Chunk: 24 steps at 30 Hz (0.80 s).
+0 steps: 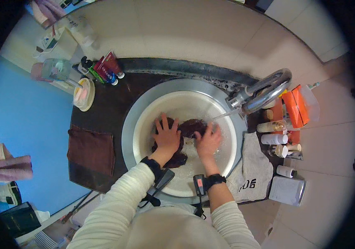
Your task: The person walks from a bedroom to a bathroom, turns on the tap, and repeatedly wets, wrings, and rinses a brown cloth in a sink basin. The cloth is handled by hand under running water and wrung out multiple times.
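A dark red, wet cloth [192,128] lies bunched in a round white basin [142,166], which sits in the grey-rimmed sink. My left hand [168,139] rests flat on the left part of the cloth with its fingers spread. At the cloth's right edge is my right hand [209,143], fingers apart and pointing away from me, not gripping. From the chrome faucet [264,93] at the far right, a thin stream of water falls into the basin close to my right fingertips. Part of the cloth is hidden under my left hand.
A folded brown cloth [91,151] lies on the dark counter at left. A soap dish [84,95] and several tubes [109,66] stand behind it. To the right are a grey towel [254,168], several bottles [273,139] and an orange packet [296,106].
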Each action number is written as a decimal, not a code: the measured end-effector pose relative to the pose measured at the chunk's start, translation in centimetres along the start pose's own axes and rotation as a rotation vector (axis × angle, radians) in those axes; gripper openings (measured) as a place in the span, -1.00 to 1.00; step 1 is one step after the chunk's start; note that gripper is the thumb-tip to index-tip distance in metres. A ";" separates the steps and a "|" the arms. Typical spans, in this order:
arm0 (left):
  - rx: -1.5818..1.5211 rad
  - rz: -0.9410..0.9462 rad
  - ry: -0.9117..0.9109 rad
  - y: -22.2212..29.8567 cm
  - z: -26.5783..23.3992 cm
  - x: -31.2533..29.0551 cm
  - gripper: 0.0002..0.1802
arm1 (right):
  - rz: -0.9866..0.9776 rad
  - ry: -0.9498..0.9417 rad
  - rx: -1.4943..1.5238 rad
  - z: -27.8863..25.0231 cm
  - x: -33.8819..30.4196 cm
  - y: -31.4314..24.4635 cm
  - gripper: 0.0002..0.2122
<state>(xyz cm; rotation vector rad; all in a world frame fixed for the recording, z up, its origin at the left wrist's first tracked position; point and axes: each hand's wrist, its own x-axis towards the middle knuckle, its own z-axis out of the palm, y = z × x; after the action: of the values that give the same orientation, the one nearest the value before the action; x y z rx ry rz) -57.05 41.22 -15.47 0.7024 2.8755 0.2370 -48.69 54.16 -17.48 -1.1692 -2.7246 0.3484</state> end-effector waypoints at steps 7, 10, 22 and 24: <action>-0.157 0.095 -0.099 -0.7 0.8 1.9 -0.35 | -0.299 -0.137 -0.049 1.8 1.2 0.1 -0.44; -0.328 0.033 0.121 -1.8 1.6 2.4 -0.33 | 0.045 -0.175 0.182 2.6 1.2 0.4 -0.52; -2.323 -0.775 -0.672 0.0 -0.8 -1.1 -0.59 | -0.281 -0.100 0.647 -5.0 -4.0 -8.6 -0.80; -2.292 -0.840 -0.767 0.1 -1.1 -2.1 -0.63 | -0.274 -0.038 0.484 -4.6 -1.5 -6.9 -0.78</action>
<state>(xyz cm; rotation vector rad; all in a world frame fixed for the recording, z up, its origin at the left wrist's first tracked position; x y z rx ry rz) -55.34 40.21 -14.14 -0.6839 0.6175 1.8055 -51.42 49.16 -11.21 -0.6587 -2.5649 0.9268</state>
